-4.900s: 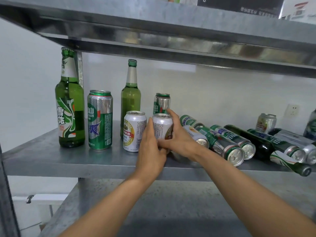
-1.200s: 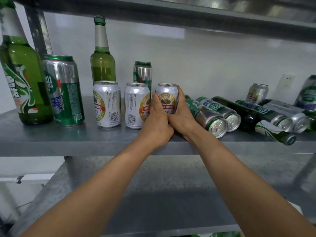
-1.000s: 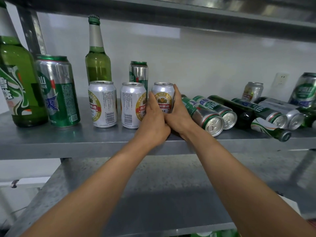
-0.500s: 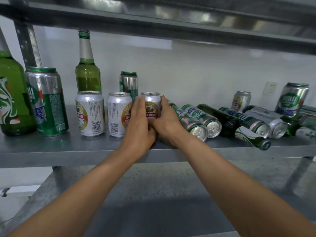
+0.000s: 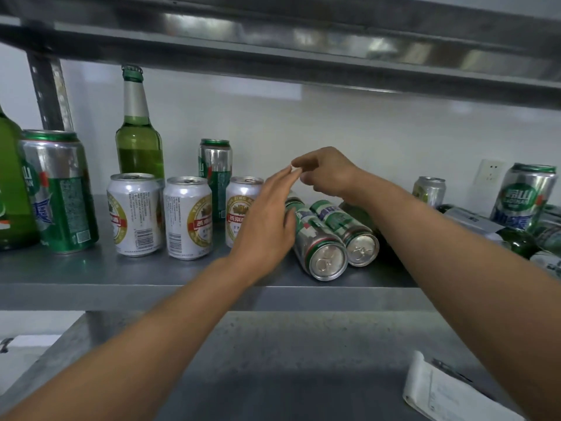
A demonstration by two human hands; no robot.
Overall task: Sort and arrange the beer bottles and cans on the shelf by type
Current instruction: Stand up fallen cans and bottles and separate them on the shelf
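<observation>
Metal shelf (image 5: pixel 121 268), and it's crowded: three white cans (image 5: pixel 187 218) upright in a row up front, a tall can (image 5: pixel 57 192) and a bottle (image 5: pixel 138 138) standing left, two lying cans (image 5: pixel 318 241) side by side, a jumble (image 5: pixel 516 240) of cans and bottles right.

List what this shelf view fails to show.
Head view:
- Big green glass bottle: cut by the left edge.
- Third white-and-gold can: right side behind the left hand.
- Dark green lying bottle: mostly behind the right forearm.
- White paper sheet: print too small.
</observation>
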